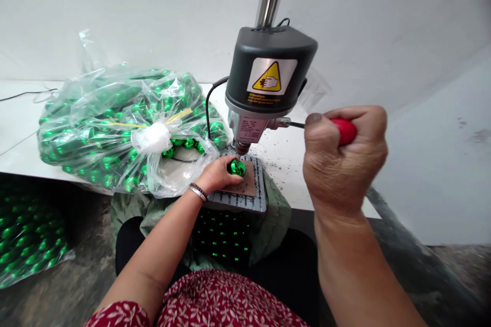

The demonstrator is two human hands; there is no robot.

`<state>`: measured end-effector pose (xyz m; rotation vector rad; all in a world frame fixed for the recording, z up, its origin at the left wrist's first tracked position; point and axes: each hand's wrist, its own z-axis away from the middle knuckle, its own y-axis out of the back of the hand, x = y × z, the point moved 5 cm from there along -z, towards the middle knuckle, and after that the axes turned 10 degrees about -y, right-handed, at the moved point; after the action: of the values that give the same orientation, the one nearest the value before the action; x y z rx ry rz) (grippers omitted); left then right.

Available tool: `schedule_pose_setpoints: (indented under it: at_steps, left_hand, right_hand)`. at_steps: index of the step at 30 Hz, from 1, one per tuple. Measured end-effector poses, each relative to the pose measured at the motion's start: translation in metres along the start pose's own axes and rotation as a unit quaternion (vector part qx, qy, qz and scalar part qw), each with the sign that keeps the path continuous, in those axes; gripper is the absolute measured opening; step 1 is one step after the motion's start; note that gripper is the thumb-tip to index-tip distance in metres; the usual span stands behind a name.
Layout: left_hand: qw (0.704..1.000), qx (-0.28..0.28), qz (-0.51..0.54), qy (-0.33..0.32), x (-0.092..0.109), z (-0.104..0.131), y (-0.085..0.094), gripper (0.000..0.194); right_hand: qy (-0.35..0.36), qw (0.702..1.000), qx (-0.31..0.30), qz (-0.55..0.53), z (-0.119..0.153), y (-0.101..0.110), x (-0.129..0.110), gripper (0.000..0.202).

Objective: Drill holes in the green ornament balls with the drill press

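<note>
A shiny green ball (237,167) rests on a brown pad (248,184) on the drill press base (261,196). My left hand (219,173) grips the ball from the left, thumb and fingers around its side. Directly above is the chuck of the grey drill press (270,71), its thin bit at the top of the ball; whether it has entered cannot be made out. My right hand (343,158) is wrapped round the red knob (345,132) of the press lever, right of the drill head.
On the white table (299,184), left, lies a large clear bag of green balls (115,127), knotted near my left hand. Dark shavings surround the base. An open sack (274,214) with green balls hangs below the table edge. Another bag (30,235) lies at lower left.
</note>
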<state>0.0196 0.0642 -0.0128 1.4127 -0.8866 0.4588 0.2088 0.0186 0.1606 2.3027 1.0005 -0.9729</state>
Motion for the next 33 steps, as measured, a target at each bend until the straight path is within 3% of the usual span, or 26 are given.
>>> schedule_pose_setpoints:
  at_steps: [10, 26, 33]
  left_hand:
    - [0.999, 0.004, 0.031, -0.019, -0.002, 0.002, -0.002, 0.038]
    - [0.999, 0.016, 0.045, -0.012, -0.005, 0.004, -0.003, 0.055]
    - [0.999, 0.01, 0.048, -0.014, -0.005, 0.003, -0.003, 0.049]
  right_hand:
    - [0.022, 0.999, 0.03, 0.006, 0.01, 0.002, 0.005, 0.019]
    - [0.052, 0.996, 0.065, -0.011, 0.035, 0.001, 0.027, 0.015]
    - [0.05, 0.996, 0.069, -0.02, 0.041, 0.001, 0.032, 0.016]
